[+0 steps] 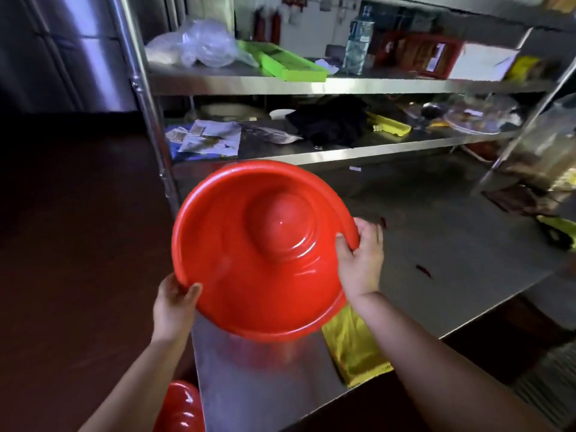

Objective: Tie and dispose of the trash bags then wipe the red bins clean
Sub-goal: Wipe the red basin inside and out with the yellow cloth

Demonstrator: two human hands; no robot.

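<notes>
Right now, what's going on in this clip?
A person holds a red bin in the air over a steel table, tilted so its inside faces the camera. The left hand grips the lower rim and the right hand grips the right rim. A yellow cloth lies on the table beneath it, untouched. Another red bin sits lower left.

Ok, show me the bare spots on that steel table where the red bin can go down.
The steel table is bare behind the round red plastic bin, up to the lower shelf, and right of the right hand. The yellow cloth fills the near edge. Both shelves are crowded.
</notes>
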